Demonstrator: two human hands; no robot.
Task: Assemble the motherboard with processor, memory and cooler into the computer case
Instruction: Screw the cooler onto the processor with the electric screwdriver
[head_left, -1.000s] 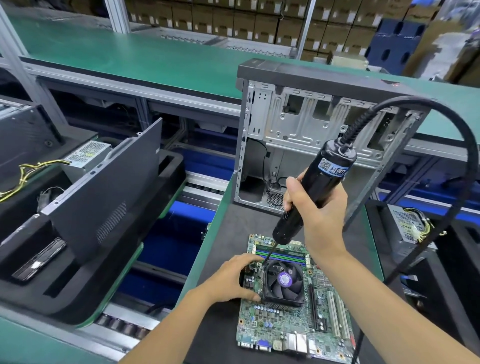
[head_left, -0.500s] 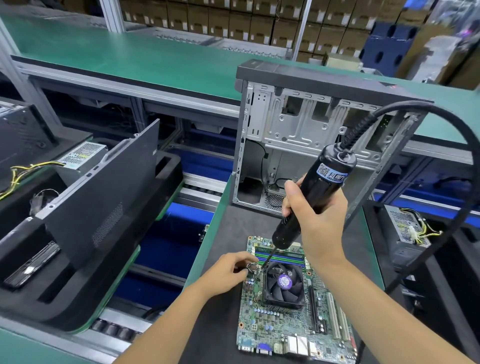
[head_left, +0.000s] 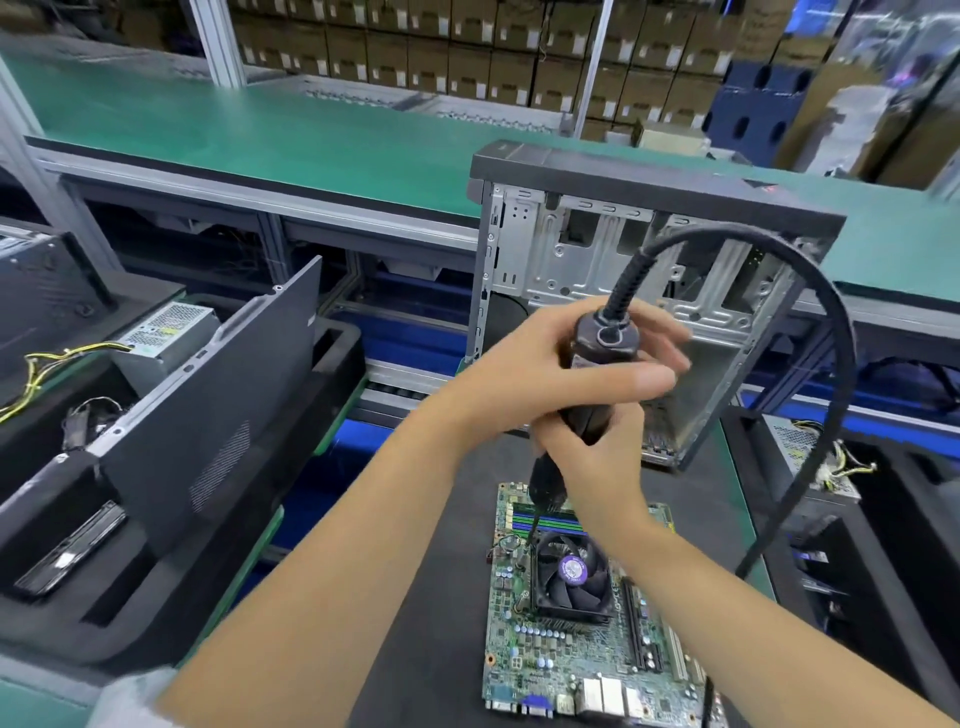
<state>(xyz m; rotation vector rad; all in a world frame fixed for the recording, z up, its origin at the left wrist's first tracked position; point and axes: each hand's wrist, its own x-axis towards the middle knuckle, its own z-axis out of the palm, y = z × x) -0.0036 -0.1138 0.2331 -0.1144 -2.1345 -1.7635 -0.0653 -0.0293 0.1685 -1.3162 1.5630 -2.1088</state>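
above cooler (head_left: 570, 582): blocked, electric screwdriver (head_left: 592, 400) stands nearly upright over its far-left corner, both hands on it, left hand (head_left: 524, 374) at the top, right hand (head_left: 597, 462) lower on the barrel
right of cooler: cable (head_left: 810, 332) arcs over and drops down past the motherboard (head_left: 582, 660) edge, bars a sweep from that side
behind cooler: open computer case (head_left: 639, 291) stands upright close by, mouth facing it
left of cooler: bare black mat (head_left: 447, 597), crossed only by the left forearm
near side of cooler: board surface open down to the port row
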